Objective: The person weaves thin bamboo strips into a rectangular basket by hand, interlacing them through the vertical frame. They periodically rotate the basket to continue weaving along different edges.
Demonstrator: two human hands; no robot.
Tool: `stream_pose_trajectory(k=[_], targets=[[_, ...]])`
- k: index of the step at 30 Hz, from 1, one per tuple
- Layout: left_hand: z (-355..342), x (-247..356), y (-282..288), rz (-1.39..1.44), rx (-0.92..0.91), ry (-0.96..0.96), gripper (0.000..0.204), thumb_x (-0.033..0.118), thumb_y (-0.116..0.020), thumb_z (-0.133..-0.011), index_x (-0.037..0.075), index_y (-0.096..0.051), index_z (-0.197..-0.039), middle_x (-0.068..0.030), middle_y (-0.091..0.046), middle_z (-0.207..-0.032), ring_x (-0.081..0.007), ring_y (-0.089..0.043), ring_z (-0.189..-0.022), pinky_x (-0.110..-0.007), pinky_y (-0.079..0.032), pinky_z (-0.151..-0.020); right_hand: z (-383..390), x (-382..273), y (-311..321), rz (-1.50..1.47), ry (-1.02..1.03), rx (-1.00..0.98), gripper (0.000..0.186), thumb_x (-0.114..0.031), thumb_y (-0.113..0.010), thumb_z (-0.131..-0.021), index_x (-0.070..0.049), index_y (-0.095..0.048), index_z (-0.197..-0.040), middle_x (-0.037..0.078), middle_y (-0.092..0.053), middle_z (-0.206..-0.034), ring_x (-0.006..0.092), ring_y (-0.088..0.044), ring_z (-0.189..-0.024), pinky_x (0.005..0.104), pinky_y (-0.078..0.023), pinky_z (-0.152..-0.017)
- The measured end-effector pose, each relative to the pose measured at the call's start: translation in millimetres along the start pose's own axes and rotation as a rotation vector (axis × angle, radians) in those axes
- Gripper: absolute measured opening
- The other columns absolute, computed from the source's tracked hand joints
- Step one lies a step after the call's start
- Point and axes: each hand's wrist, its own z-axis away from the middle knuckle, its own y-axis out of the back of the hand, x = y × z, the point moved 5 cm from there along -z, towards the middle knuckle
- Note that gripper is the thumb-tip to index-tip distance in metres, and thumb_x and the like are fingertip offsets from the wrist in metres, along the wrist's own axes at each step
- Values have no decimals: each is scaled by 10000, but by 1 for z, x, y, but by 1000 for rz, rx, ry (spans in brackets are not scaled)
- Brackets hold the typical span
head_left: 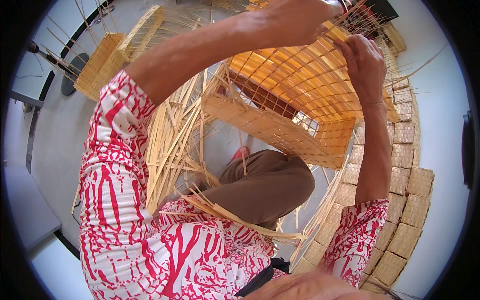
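Two hands worked at the far, upper edge of a large woven basket (pixel 270 127), which tilted open below and between them. The right hand (pixel 367 67) had its fingers bent together, pinching the basket's edge; the left hand (pixel 300 22) lay across the upper weave, its fingertips hidden, so its grip could not be told. Loose strips bristled just beyond both hands. Well to the left of the left hand stood two smaller baskets (pixel 100 65), and below it a heap of pale strips (pixel 170 155) spread over the floor (pixel 55 135). Rows of woven boxes (pixel 400 200) lay below the right hand, while brown trousers (pixel 265 185) showed beneath the basket.
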Motion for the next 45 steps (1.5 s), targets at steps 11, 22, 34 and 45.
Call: stream_pose_trajectory(k=[11,22,34,45], targets=[[64,-53,34,667,104,401,180,117,-787,-909,28,-723,-1053,36,-697,-812,-19,-596,-808,-207,-509,-716,5,-9,18,-132,68,22,209,-255,-762,-915,-83,-647,-887,54,-665,-822,273,-631,-836,401,-464,-802],[80,-69,41,481,119,317,218,232,-801,-917,89,-774,-1080,-13,-764,-916,-77,-718,-856,-225,-592,-758,-54,-94,50,-1,393,212,226,-152,-745,-881,-96,-737,-1100,24,-728,-1128,232,-650,-1087,392,-476,-972],[66,-67,32,755,139,360,106,110,-743,-936,18,-738,-987,23,-700,-832,-31,-600,-782,-202,-491,-684,-111,-96,20,95,945,162,221,-184,-659,-687,-109,-656,-896,14,-639,-990,233,-611,-1019,424,-490,-965],[63,-66,24,862,181,494,93,56,-691,-946,-25,-734,-960,26,-689,-822,-28,-579,-746,-208,-455,-632,-120,-100,17,217,745,-348,176,-183,-657,-810,-101,-652,-965,65,-644,-1004,253,-639,-998,383,-508,-845]])
